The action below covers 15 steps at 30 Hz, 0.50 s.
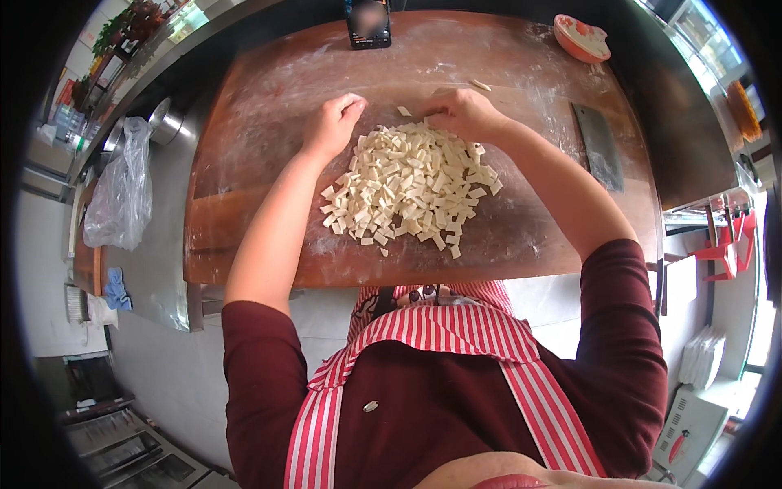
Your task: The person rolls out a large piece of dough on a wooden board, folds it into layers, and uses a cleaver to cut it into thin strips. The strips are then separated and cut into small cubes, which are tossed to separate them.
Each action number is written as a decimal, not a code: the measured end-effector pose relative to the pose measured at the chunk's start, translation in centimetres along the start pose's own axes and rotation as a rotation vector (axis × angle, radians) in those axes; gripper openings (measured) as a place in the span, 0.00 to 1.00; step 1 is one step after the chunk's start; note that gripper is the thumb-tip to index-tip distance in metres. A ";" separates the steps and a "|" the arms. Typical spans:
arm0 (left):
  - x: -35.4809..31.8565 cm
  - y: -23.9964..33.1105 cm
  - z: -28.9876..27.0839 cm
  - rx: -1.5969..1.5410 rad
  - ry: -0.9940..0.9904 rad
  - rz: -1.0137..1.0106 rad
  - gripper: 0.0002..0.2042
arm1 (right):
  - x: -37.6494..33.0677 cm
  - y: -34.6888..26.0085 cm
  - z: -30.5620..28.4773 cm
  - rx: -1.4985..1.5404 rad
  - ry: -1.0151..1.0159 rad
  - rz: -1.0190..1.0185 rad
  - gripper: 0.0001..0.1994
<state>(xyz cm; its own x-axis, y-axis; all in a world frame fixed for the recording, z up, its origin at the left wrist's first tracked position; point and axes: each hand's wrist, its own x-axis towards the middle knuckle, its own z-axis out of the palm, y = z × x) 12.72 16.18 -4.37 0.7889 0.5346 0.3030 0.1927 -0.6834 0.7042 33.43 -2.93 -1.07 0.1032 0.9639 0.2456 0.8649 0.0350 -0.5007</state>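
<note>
A loose heap of small, pale, cut dough pieces (415,183) lies on the floured wooden board in front of me. My left hand (332,124) is closed above the board at the heap's far left side, fingers curled and thumb tip pressed in; whatever may be in it is hidden. At the heap's far right edge, my right hand (463,112) is bent downward with its fingers drawn together, close to the top pieces. Its fingertips are partly hidden, so I cannot make out what they hold. One stray dough piece (403,111) sits between the hands, and another (481,85) beyond the right one.
The wooden board (269,106) carries a phone (369,26) at its far edge and a pink bowl (582,39) with flour at the far right. A wide-bladed cleaver (599,147) rests on the right. Left stand a metal pot (165,122) and a clear plastic bag (120,191).
</note>
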 end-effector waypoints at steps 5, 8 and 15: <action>3.0 2.1 2.1 -0.039 -0.157 0.153 0.12 | -0.7 1.0 -1.1 0.135 -0.045 0.157 0.07; 3.6 2.4 3.0 0.087 -0.218 0.284 0.08 | -1.6 0.5 -2.1 0.406 0.023 0.400 0.05; 3.2 2.1 1.1 0.050 -0.305 0.107 0.06 | -5.2 2.8 -4.0 0.041 0.016 0.355 0.08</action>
<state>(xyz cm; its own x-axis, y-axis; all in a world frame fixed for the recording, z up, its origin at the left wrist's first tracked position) 16.29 15.88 -2.62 0.9432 0.2902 0.1621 0.1218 -0.7555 0.6437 37.32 -8.92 -0.44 0.4014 0.9138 0.0630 0.7537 -0.2904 -0.5896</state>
